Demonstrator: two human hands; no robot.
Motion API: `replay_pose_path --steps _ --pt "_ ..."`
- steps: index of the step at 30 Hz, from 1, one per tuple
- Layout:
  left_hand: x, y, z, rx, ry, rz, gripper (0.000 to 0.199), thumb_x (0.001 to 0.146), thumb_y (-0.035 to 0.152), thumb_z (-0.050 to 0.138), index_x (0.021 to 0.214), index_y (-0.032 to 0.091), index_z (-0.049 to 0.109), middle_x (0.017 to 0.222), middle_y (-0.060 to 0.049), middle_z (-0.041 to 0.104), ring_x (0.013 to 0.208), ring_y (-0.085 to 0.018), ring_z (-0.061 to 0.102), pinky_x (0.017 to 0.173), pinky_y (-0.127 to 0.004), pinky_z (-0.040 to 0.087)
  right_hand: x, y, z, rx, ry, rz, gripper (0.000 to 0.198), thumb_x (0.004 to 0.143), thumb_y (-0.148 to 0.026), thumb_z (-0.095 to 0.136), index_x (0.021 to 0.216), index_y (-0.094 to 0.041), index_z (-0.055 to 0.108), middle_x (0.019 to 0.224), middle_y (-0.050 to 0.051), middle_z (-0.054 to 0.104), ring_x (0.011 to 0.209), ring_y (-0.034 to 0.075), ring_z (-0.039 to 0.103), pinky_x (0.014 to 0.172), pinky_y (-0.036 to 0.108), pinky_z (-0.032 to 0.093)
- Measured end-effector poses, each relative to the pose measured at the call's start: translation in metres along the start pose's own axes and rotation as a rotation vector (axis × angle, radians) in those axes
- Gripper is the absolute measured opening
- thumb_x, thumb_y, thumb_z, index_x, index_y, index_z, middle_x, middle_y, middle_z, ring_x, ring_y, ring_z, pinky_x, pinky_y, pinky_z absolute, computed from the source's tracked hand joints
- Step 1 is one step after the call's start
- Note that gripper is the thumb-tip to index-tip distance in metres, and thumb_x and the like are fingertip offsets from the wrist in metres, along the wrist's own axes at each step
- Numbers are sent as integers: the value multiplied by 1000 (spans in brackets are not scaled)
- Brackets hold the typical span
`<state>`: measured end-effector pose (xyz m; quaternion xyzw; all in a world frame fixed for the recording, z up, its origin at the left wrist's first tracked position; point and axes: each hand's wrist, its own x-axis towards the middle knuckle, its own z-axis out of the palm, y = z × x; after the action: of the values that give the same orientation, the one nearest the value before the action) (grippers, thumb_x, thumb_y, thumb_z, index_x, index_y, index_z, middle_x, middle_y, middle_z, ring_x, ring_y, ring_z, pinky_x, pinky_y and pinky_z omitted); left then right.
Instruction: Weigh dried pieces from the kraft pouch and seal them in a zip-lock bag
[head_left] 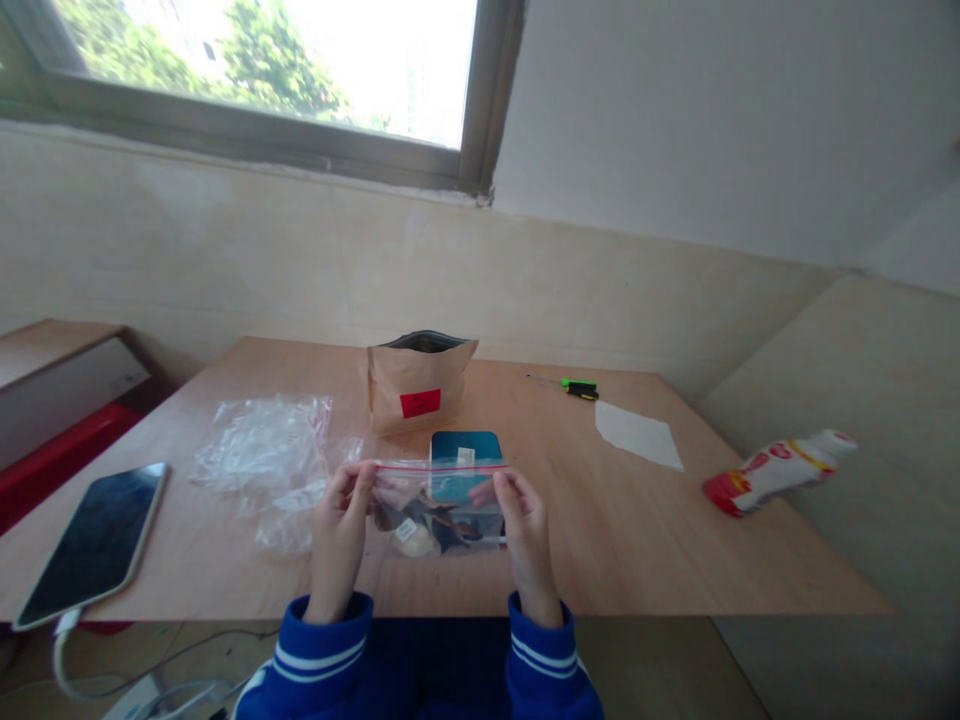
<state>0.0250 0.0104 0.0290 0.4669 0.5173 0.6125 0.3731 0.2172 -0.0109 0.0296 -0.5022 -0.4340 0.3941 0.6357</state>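
1. At lower centre of the frame: clear zip bag (439, 512), red strip along its top edge, held between the two hands. Dark pieces inside, plus a pale lump with a small white label; exact contents too blurred to name.
2. Left hand (340, 508): thumb and fingers closed in a pinch on the bag's upper left corner. Right hand (523, 508): same narrow pinch at the upper right corner, fingertips showing through the film. Neither hand is nearer; both touch, with the bag spanning the gap between them.
3. Bag's long axis runs left to right across the frame, strip close to level. Zip edge faces the upper part of the frame, bottom edge the lower. Cannot tell whether the zip is sealed, nor whether the bottom edge touches the table (637, 560).
4. Just above the bag in the frame, partly seen through it: teal box (448, 445). Beyond, slightly left of centre: brown paper pouch (391, 390), upright, mouth gaping upward, red label facing the viewer.
5. Left of centre, nearer the left hand: loose heap of clear plastic bags (262, 445). Right of centre, well apart from the right hand: green-and-black screwdriver (577, 384), shaft pointing left.
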Motion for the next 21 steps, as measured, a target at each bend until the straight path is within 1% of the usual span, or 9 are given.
replay_pose_path --steps 5,8,10,12,14,17,19,21 --pt "-1 -4 3 -101 -50 -135 45 77 60 62 83 15 66 69 -1 65 61 -13 59 54 -22 48 2 5 5 27 159 17 34 84 -51 61 82 -17 62 65 1 68 57 15 61 58 27 50" --pt "-1 -4 6 -195 -82 -211 51 74 63 63 88 15 68 77 -4 69 67 -16 64 63 -26 53 3 7 6 29 221 -1 36 84 -52 59 86 -17 62 66 1 66 57 14 59 57 26 48" --pt "-1 -2 8 -227 -108 -223 48 72 60 67 90 16 68 82 -5 71 71 -17 66 66 -27 54 4 8 6 28 243 -20 36 85 -53 58 88 -17 61 67 1 65 57 13 57 57 26 47" --pt "-2 0 10 -217 -111 -211 40 72 53 71 88 17 68 82 -3 70 72 -16 66 65 -25 54 5 7 5 9 241 -35 37 86 -53 57 90 -17 62 68 1 65 57 13 56 57 25 47" --pt "-3 1 11 -203 -86 -195 33 72 48 73 86 18 68 81 -1 69 72 -14 65 64 -22 53 6 7 3 -19 214 -52 38 86 -54 55 92 -17 62 69 2 66 58 14 57 57 26 48" --pt "-3 2 11 -204 -72 -186 33 72 47 73 84 17 68 79 -1 69 73 -14 65 67 -23 53 8 6 0 -48 151 -55 38 86 -55 55 91 -18 60 70 3 70 61 16 63 62 29 51" --pt "-2 3 9 -193 -88 -178 35 71 49 74 83 16 68 80 -3 71 76 -17 67 69 -25 55 10 6 -2 -67 116 -29 38 85 -57 55 90 -19 59 71 5 72 64 19 66 65 31 54" --pt "0 5 5 -164 -108 -158 36 70 49 74 83 16 69 83 -5 73 80 -19 68 72 -27 55 11 7 -4 -83 95 -2 40 84 -58 56 90 -19 58 73 6 74 66 21 69 64 33 55"
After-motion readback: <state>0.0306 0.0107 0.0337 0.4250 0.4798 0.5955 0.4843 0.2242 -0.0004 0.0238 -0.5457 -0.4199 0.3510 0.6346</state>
